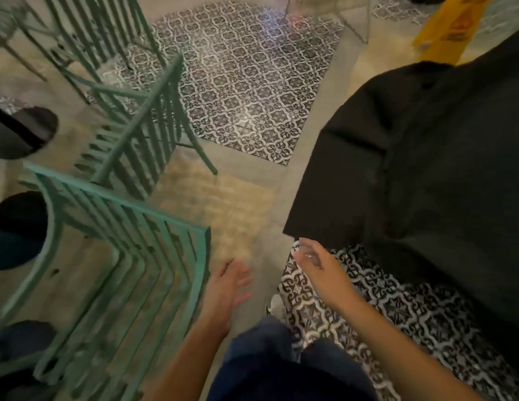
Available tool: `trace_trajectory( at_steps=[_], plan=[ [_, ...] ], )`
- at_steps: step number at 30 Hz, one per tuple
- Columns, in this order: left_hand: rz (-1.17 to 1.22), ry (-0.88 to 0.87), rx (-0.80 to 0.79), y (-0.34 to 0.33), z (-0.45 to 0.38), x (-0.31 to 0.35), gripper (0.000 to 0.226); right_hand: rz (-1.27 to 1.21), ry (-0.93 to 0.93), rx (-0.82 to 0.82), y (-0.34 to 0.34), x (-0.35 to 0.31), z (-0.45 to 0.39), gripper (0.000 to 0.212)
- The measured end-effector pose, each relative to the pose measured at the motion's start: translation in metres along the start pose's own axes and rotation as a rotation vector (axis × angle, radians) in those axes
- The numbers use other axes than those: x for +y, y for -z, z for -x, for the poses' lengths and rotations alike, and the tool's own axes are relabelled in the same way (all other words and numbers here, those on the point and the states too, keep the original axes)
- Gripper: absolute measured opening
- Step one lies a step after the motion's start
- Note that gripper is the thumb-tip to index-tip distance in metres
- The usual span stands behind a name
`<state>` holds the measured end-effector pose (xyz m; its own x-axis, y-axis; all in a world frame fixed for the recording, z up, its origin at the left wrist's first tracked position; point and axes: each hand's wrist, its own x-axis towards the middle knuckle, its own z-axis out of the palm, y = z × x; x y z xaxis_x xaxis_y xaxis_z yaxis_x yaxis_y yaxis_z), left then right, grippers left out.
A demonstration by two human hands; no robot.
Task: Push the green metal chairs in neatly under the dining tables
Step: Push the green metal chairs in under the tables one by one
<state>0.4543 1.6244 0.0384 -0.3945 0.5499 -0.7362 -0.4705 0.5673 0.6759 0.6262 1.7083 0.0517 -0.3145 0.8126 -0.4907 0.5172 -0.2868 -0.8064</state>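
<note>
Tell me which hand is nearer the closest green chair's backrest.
Left. The left hand hovers open just right of the nearest green chair, not touching; the right hand is farther right, by the black table.

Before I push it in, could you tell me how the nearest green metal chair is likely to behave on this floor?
The nearest green chair looks rigid, with its slatted metal frame, so it should move as one piece. On the smooth floor its thin legs will probably slide, perhaps scraping. Pushed high on the backrest, it might tip rather than glide.
</note>
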Motion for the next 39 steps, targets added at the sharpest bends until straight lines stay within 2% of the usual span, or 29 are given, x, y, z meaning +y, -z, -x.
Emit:
trace_trajectory(
  at_steps=[5,11,16,22,25,29,34,37,39],
  plan=[
    [0.287,0.037,0.073,-0.025,-0.054,0.083,0.028,0.009,0.008,-0.124,0.026,-0.059,-0.097,0.044],
    [0.519,0.02,0.262,-0.023,-0.121,0.143,0.037,0.085,0.057,-0.391,0.014,-0.118,-0.231,0.037],
    [0.823,0.022,0.484,-0.029,-0.152,0.176,0.057,0.241,0.139,-0.679,-0.015,-0.19,-0.313,0.038],
    [1.151,-0.013,0.68,-0.029,-0.174,0.203,0.055,0.476,0.255,-0.966,-0.077,-0.251,-0.355,0.04],
    [1.281,-0.017,0.737,-0.017,-0.198,0.205,0.058,0.517,0.211,-1.034,-0.117,-0.266,-0.374,0.04],
    [1.379,-0.08,0.749,0.024,-0.23,0.225,0.055,0.339,-0.089,-0.992,-0.171,-0.286,-0.4,0.034],
    [1.473,-0.126,0.81,0.078,-0.247,0.259,0.052,-0.119,-0.405,-0.767,-0.208,-0.327,-0.45,0.036],
    [1.585,-0.13,0.852,0.115,-0.261,0.277,0.057,-0.302,-0.472,-0.645,-0.224,-0.359,-0.492,0.051],
    [1.676,-0.094,0.872,0.141,-0.272,0.282,0.059,-0.363,-0.508,-0.56,-0.238,-0.374,-0.523,0.039]
  ],
)
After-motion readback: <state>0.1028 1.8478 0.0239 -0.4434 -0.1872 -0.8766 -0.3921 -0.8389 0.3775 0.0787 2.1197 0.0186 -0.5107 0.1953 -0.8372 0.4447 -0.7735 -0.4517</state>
